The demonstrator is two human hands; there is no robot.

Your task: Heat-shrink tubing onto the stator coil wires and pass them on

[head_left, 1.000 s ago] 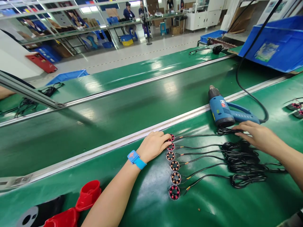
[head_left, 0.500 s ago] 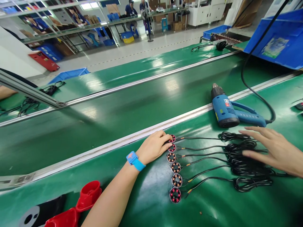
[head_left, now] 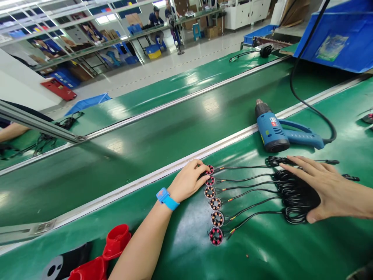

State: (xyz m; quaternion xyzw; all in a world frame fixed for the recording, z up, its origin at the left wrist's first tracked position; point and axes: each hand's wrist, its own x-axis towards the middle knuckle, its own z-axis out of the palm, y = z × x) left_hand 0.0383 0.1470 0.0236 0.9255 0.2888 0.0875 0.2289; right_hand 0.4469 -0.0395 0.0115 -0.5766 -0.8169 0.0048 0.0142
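Observation:
Several small round motor stators (head_left: pixel 215 203) with copper windings lie in a column on the green work surface (head_left: pixel 186 249). Thin black leads (head_left: pixel 247 190) run right from each to coiled black wire bundles (head_left: pixel 291 194). My left hand (head_left: pixel 188 180), with a blue wristband (head_left: pixel 167 198), rests its fingertips on the top two stators. My right hand (head_left: pixel 329 190) lies flat with fingers spread on the coiled bundles, pressing them down. A blue heat gun (head_left: pixel 274 130) lies just beyond the coils, nozzle pointing away.
A green conveyor belt (head_left: pixel 145 136) runs behind a metal rail (head_left: pixel 145 177). Red plastic parts (head_left: pixel 110 249) and a black piece lie at bottom left. A blue bin (head_left: pixel 338 39) stands at top right. More stators lie at the right edge (head_left: pixel 367 117). People work at distant benches.
My right hand slid from the top coil down and right, then settled flat over the wire bundles, gathering them closer. My left hand stayed on the top stators.

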